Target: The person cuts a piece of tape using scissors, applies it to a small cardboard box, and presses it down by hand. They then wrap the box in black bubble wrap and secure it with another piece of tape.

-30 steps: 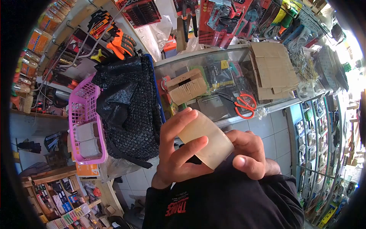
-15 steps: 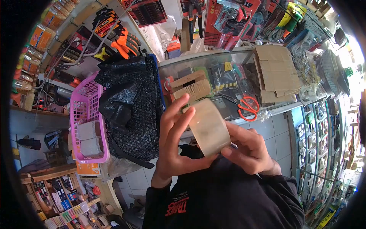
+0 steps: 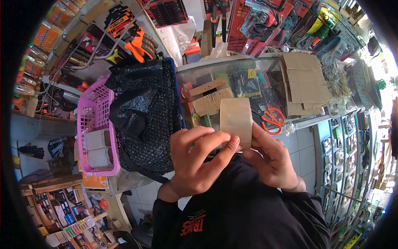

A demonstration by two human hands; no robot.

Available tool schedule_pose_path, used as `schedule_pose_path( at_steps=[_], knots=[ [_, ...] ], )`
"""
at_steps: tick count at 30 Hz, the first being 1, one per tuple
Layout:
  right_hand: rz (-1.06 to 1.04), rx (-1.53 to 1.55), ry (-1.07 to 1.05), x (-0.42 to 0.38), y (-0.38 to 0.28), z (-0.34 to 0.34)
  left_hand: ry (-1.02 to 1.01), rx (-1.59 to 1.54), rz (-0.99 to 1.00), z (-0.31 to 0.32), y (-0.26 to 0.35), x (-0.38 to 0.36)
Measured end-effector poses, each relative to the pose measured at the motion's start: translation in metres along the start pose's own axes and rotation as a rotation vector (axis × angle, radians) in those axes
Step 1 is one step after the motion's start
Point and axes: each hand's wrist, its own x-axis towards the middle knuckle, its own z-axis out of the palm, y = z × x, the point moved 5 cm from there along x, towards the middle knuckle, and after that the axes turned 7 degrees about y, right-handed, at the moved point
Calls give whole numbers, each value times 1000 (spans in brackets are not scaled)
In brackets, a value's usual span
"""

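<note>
A wide roll of clear packing tape (image 3: 235, 118) is held up in front of my chest, its outer face towards me. My right hand (image 3: 271, 159) grips the roll from the right, with fingers at its side edge and the thumb low. My left hand (image 3: 201, 159) is closed in a pinch, thumb and fingertips pressed on the lower left of the tape's face. Whether a loose tape end is between them cannot be made out. Beyond the roll, orange-handled scissors (image 3: 273, 121) lie on the glass counter (image 3: 199, 66), partly hidden by it.
Black bubble wrap (image 3: 145, 112) fills the counter's left, beside a pink basket (image 3: 116, 168) containing pale blocks. An open cardboard box (image 3: 212, 97) and flattened cardboard (image 3: 304, 83) rest on the glass. Packaged tools (image 3: 261, 25) hang behind. Stocked shelves (image 3: 344, 153) stand at right.
The roll has turned more upright and shifted slightly right. My left hand has moved from its upper left edge down onto its face, fingers drawing together. My right hand keeps its grip.
</note>
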Motion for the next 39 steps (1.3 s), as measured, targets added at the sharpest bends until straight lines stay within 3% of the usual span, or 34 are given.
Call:
schedule_pose_path(
  at_steps=[9, 14, 18, 24, 27, 31, 34, 37, 39],
  knots=[
    [90, 53, 127, 5, 28, 0, -58, 64, 79, 27, -11, -13],
    [137, 148, 157, 11, 44, 2, -103, 77, -28, 47, -23, -14],
    [82, -38, 188, 12, 43, 0, -189, -82, -239, 51, -29, -9],
    [162, -224, 173, 14, 45, -3, -336, -290, -443, 71, -53, -24],
    [163, -201, 119, 14, 47, -6, -392, -441, -584, 76, -61, -25],
    [83, -60, 70, 4, 42, -13, -575, -773, -943, 74, -69, -22],
    [-6, 49, 106, -8, 50, -23, -656, -833, -958, 62, -59, -1],
    [-255, -75, 117, -16, 47, -27, -539, -749, -638, 49, -46, 20],
    [-313, -114, 156, -18, 42, -23, -473, -620, -506, 44, -42, 29]
  ],
)
